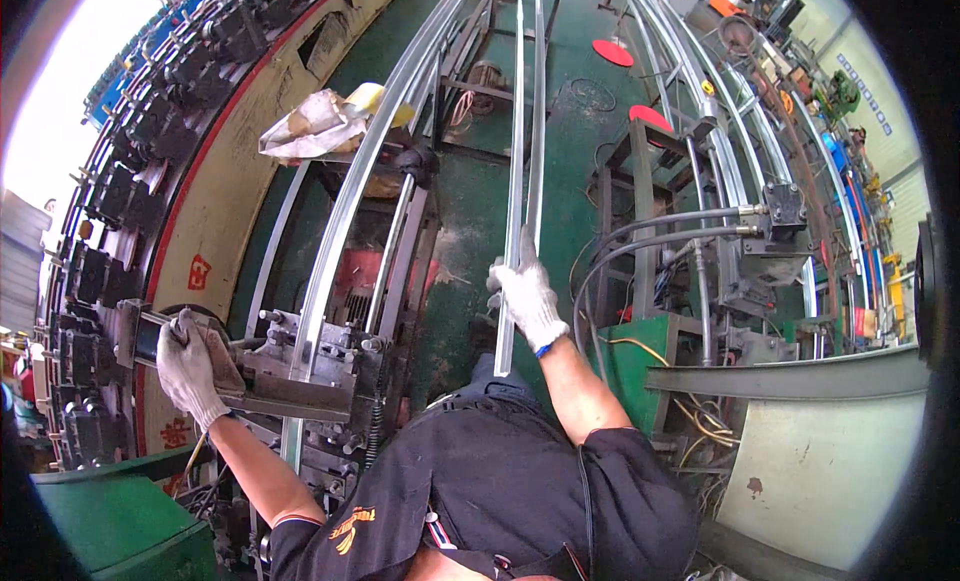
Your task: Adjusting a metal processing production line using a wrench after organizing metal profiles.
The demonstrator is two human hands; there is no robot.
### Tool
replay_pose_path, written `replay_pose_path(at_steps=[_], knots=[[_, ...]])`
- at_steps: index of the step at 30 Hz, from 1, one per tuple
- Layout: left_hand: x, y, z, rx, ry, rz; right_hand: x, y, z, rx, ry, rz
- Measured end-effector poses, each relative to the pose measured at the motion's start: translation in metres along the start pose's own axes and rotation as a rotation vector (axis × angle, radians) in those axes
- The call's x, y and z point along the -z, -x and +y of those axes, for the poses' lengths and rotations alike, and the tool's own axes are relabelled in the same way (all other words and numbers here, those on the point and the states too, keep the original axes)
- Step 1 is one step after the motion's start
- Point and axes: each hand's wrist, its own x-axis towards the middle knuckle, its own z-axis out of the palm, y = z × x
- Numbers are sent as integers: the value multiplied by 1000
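My right hand (528, 299), in a white knit glove, is closed round a long, shiny metal channel (504, 353). The channel's near end points at my waist, and its far part runs away past the top of the view. A second slim rail (537, 151) runs close along its right side and meets the same hand; whether I grip it too cannot be seen. My left hand (187, 371), gloved alike, has its fingers curled at a grey metal block (222, 361) on the machine. What lies under those fingers is hidden. Another metal channel (345, 201) passes through the machine head beside it.
A long row of black roller stands (105, 271) lines the left. Black hoses (640, 231) arch to a hydraulic block (785, 209) at right. Steel frames (640, 171) and a grey beam (790, 379) flank me. A crumpled whitish bag (318, 126) lies on the left frame.
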Motion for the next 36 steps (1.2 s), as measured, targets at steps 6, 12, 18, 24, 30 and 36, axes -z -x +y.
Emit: replay_pose_path(at_steps=[6,12,18,24,30,36], knots=[[-1,1,-2,16,20,3,2,-2,9,-61,97,-5],[1,3,-1,17,39,0,6,-20,1,-283,-652,-333],[2,2,0,25,65,-43,-28,-25,35,-386,-1225,-587],[1,0,-4,11,36,-19,-37,-14,62,-387,-1392,-717],[0,3,-2,12,51,-16,-35,-1,68,-406,-1307,-648],[-3,2,-7,7,32,7,-35,6,67,-409,-1332,-656]])
